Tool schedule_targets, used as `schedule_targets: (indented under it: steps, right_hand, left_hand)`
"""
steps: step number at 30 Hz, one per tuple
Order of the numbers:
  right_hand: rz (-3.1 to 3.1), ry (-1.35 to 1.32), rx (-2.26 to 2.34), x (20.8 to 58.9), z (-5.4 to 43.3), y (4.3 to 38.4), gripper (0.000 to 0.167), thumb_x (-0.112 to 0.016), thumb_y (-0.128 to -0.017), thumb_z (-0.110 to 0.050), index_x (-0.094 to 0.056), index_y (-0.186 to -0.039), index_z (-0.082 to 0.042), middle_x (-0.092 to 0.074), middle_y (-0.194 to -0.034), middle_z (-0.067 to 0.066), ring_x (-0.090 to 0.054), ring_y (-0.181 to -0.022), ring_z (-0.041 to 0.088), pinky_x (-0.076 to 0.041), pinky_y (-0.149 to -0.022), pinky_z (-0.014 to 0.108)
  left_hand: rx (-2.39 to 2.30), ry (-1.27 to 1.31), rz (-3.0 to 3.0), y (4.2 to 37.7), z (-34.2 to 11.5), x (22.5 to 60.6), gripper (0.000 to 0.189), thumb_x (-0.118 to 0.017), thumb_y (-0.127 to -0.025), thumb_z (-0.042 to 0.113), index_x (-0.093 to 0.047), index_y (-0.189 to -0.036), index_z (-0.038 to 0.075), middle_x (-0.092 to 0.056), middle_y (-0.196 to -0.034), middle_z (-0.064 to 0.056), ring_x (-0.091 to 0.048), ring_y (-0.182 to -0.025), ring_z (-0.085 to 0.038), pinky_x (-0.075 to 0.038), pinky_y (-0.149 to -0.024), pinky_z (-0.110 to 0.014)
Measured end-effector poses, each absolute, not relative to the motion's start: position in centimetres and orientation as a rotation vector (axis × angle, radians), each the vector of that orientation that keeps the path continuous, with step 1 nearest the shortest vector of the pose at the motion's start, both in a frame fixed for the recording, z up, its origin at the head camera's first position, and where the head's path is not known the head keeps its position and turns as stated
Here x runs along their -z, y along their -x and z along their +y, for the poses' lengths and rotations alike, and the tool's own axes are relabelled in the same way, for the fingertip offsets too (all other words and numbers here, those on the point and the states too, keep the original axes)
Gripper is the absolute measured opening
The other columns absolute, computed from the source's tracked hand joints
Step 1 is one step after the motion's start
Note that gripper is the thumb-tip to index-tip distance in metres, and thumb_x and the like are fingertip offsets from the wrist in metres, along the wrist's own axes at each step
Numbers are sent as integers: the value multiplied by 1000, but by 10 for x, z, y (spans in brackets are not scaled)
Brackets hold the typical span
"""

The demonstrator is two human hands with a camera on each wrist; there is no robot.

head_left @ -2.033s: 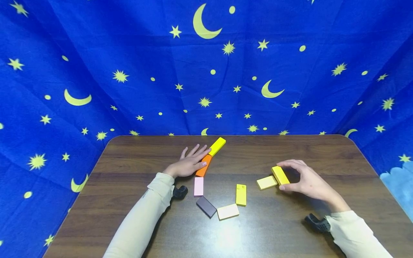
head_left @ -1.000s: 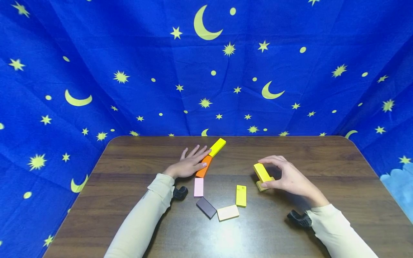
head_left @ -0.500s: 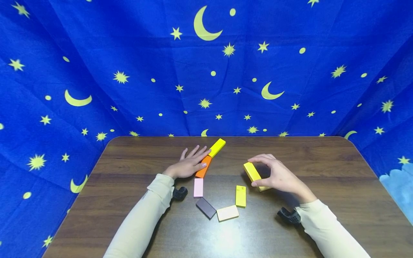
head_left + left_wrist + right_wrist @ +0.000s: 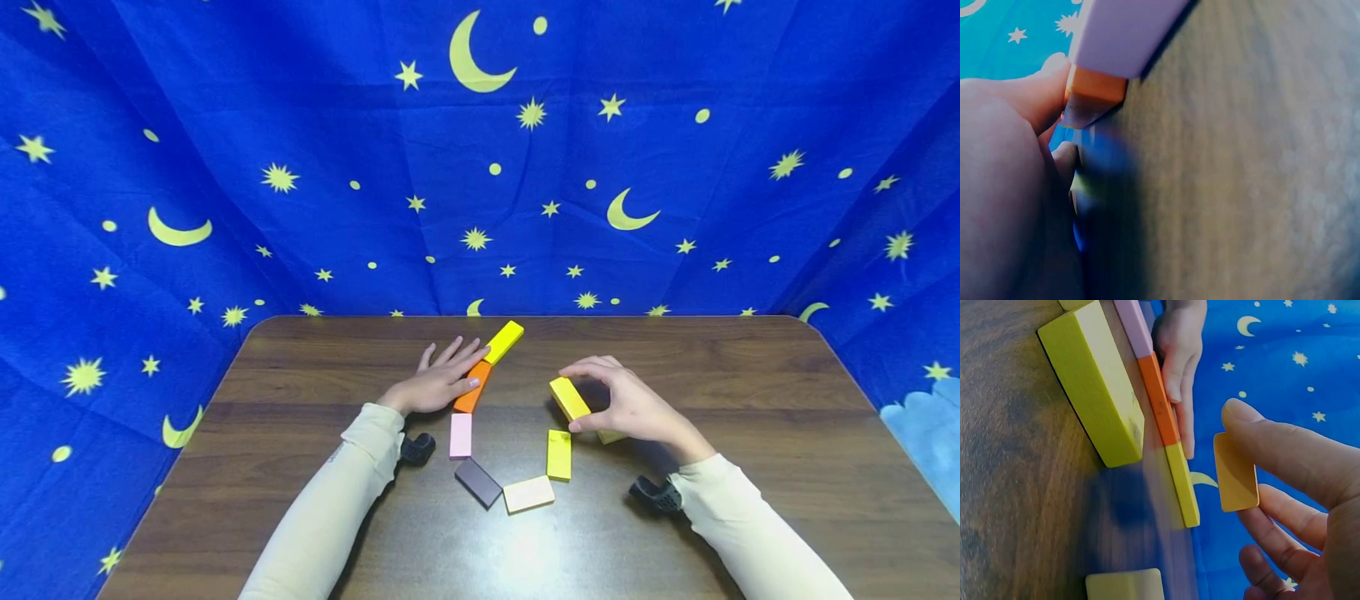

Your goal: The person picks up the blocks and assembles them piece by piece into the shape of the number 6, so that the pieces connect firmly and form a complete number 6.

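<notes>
My right hand (image 4: 637, 404) pinches a yellow block (image 4: 570, 399) between thumb and fingers, just beyond the yellow block (image 4: 558, 454) that ends the right side of a curved row. One end of the held block (image 4: 1235, 472) faces the right wrist camera. A pale yellow block (image 4: 611, 436) is partly hidden beneath the right hand. My left hand (image 4: 435, 385) lies with fingers spread, its thumb and forefinger over the orange block (image 4: 467, 403) and the near end of the far yellow block (image 4: 505, 342).
Continuing the curve toward me are a pink block (image 4: 461, 436), a dark block (image 4: 478, 484) and a cream block (image 4: 529, 494). The wooden table (image 4: 300, 358) ends at a blue curtain (image 4: 360, 225) with moons and stars. Black wrist devices (image 4: 656, 494) sit near both sleeves.
My right hand has carried the yellow block leftward, passing over the pale yellow block, up to the far end of the row's right side. The left hand has stayed put.
</notes>
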State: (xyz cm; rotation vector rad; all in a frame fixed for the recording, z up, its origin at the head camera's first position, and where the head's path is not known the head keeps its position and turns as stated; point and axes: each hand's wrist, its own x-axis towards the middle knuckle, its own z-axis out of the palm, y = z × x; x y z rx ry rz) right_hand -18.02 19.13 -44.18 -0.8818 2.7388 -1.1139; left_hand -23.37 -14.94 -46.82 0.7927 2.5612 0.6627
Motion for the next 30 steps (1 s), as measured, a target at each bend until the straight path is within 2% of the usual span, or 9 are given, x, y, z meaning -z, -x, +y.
schedule_targets:
  steps: [4, 13, 30]
  right_hand:
    - [2736, 891, 1098, 444, 187, 183, 71, -94, -68, -25, -65, -131, -11, -64, -130, 3, -51, -125, 27, -42, -102, 55]
    - [2699, 888, 1052, 445, 179, 188, 71, -93, -69, -29, -65, -132, -13, -63, -133, 1, -50, -126, 26, -41, -103, 55]
    - [2614, 1003, 987, 451, 173, 200, 67, -90, -73, -33, -66, -132, -14, -63, -133, 3, -51, -126, 29, -42, -103, 54]
  left_hand:
    - [-674, -810, 2561, 234, -150, 468, 61, -35, -109, 40, -16, -163, 21, -4, -169, -2, 8, -154, -28, 14, -116, -58]
    - [-663, -790, 2564, 234, -149, 467, 61, -35, -109, 42, -15, -163, 23, -3, -169, 0, 9, -154, -25, 15, -116, -57]
    - [-676, -793, 2557, 233, -149, 466, 61, -36, -109, 41, -16, -163, 22, -4, -169, -2, 9, -154, -27, 15, -116, -58]
